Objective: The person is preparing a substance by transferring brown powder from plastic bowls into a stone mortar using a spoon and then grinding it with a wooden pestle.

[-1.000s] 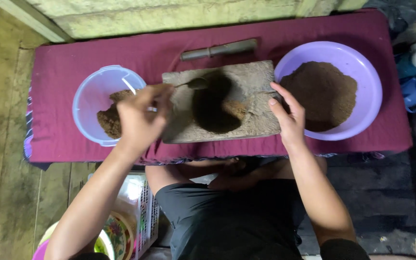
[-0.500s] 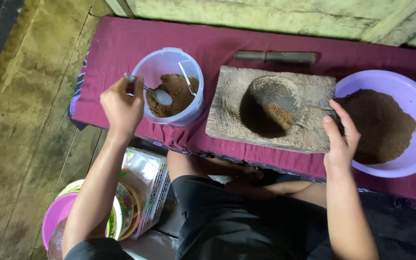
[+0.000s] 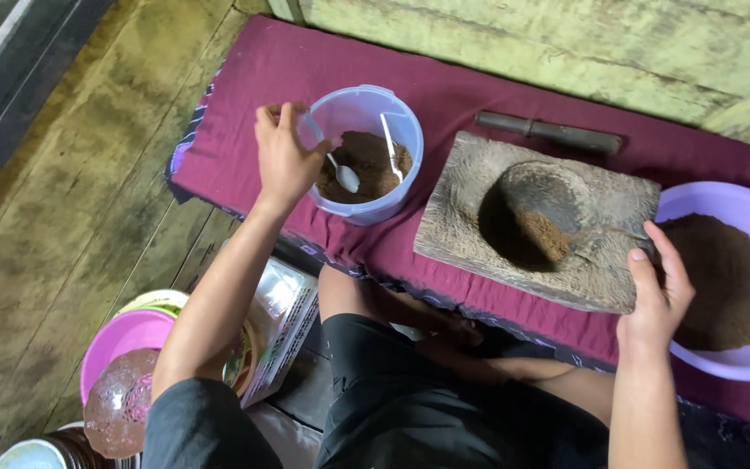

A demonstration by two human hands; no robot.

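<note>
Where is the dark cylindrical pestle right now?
In the head view, the dark cylindrical pestle lies on the maroon cloth just beyond the far edge of the hollowed stone slab, near the greenish plank wall, untouched by either hand.
</note>
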